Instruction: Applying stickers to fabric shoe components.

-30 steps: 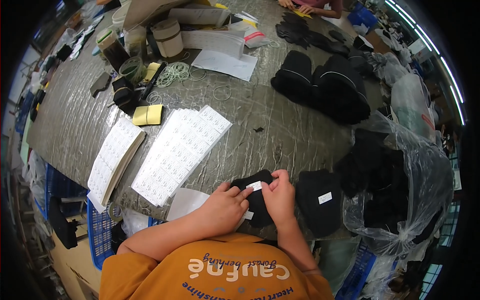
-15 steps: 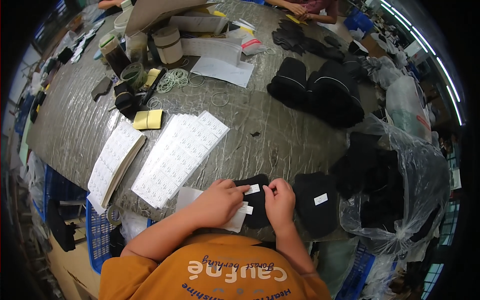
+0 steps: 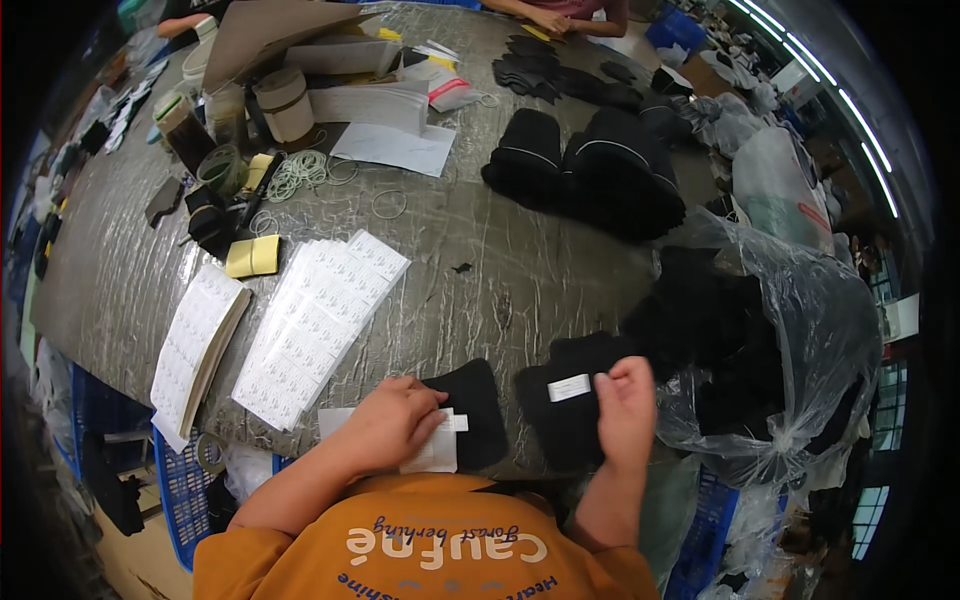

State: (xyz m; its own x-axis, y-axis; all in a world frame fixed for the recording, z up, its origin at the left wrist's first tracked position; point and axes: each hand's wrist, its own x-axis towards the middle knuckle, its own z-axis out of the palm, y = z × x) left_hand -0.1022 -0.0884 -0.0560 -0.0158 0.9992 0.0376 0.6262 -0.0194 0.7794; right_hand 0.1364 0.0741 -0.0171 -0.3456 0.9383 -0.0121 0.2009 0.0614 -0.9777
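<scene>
My left hand [image 3: 398, 425], fingers curled, grips a white label sheet [image 3: 435, 455]; a small printed label sticks out past its edge. Beneath the sheet's right side lies a black fabric piece [image 3: 478, 405] with rounded corners. To the right, a second black fabric piece [image 3: 555, 430] bears a white rectangular label [image 3: 569, 388] and overlaps another dark piece behind it. My right hand [image 3: 628, 410] is closed at this labelled piece's right edge, thumb and fingers pinched together; the exact contact is partly hidden.
Fanned label sheets [image 3: 320, 330] and a thick label stack [image 3: 197, 350] lie at left. Bundled black pieces [image 3: 620, 170] stand far right; a clear plastic bag [image 3: 820, 330] of black goods sits nearer. Rubber bands [image 3: 295, 175] and jars are at the back left. A co-worker's hands [image 3: 550, 20] show across the table.
My right hand has moved right, away from my left, along with a labelled black piece that now overlaps the right-hand one. My left hand stays at the label sheet. The whole view has shifted.
</scene>
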